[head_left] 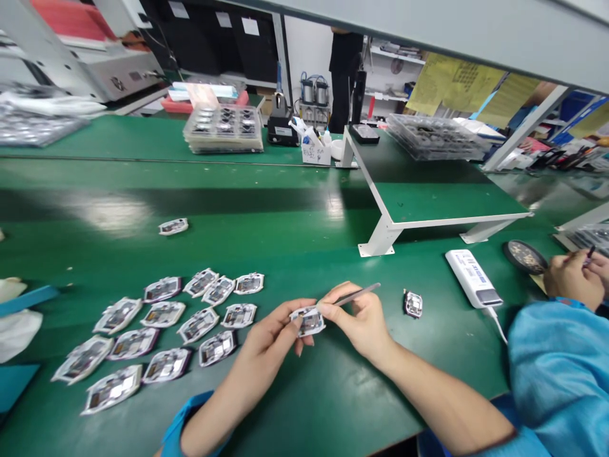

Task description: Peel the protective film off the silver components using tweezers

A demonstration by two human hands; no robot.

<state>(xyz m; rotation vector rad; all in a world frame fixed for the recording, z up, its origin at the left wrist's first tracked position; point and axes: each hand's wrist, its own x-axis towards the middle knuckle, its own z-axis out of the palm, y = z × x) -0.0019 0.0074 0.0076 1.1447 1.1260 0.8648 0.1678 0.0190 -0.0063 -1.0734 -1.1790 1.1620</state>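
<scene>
My left hand (273,336) is closed around the edge of a small white device housing (309,321) with electronics inside, holding it above the bench. In my right hand (359,320) are slim metal tweezers (358,294), gripped like a pen, their back end pointing up to the right. The tips and right fingertips meet the housing's upper right side; the exact contact point is hidden. Several similar housings (165,365) lie in loose rows left of my left hand. A single housing (174,226) lies farther back, and a small square electronic module (413,304) rests right of my right hand.
A white-framed raised shelf (457,197) stands at back right. Before it lies a white handheld device (473,278) with a cable. A co-worker's hands (573,279) work at far right near a round black dish (524,256). Stacked trays (223,130) stand on the back ledge.
</scene>
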